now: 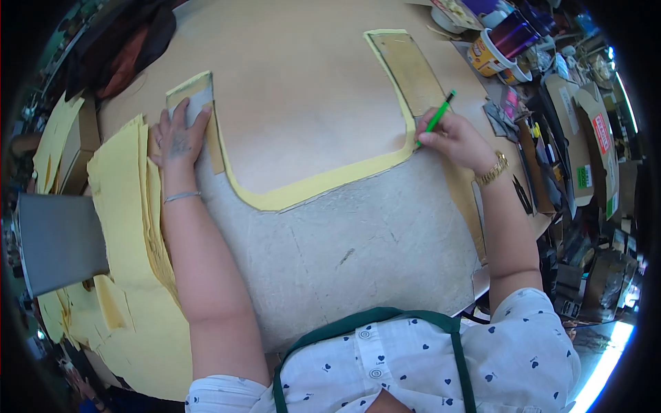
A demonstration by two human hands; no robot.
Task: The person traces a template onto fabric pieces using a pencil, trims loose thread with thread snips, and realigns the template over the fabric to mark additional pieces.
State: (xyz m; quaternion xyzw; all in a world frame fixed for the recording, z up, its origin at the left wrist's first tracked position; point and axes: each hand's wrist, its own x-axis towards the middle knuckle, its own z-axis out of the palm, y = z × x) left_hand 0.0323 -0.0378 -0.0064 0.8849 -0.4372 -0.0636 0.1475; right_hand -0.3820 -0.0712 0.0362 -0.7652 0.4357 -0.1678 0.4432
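Observation:
A large grey U-shaped template (pixel 358 255), taped with brown strips on its arms, lies over a yellow sheet (pixel 323 177) that shows as a band along the inner curve. My left hand (pixel 180 140) rests with fingers spread on the template's left arm, pressing nothing between the fingers. Pinched in my right hand (pixel 454 140) is a green pencil (pixel 441 115), its lower tip near the template's edge at the right inner bend. The brown-covered right arm (pixel 411 72) of the template reaches away from me.
Stacked yellow sheets (pixel 124 199) lie left of my forearm, beside a grey box-like object (pixel 62 237). Dark cloth (pixel 124 48) is at the far left. Tubs (pixel 485 56), a purple cup (pixel 515 34) and cardboard boxes (pixel 570 138) crowd the right. Brown tabletop (pixel 289 62) shows behind the template.

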